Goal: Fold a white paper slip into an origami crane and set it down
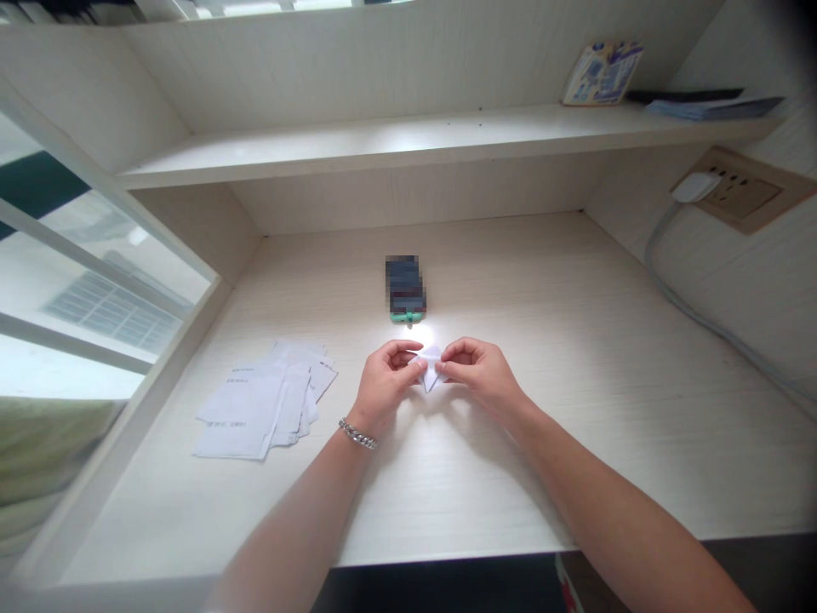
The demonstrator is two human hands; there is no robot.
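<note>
A small folded piece of white paper (431, 368) is held just above the pale desk (574, 358), with a point hanging down. My left hand (383, 379) pinches its left side, fingers curled; a metal chain bracelet (357, 434) circles that wrist. My right hand (480, 368) pinches the right side of the same paper. Both hands meet at the desk's middle, just in front of a phone (405, 288) lying flat with a green cable plug at its near end.
A loose stack of white printed sheets (265, 409) lies to the left of my hands. A shelf (383, 140) above the desk carries a small blue-and-white box (602, 74) and dark booklets (708, 104). A wall socket (744, 191) with a plug and grey cable is at right. A window is on the left.
</note>
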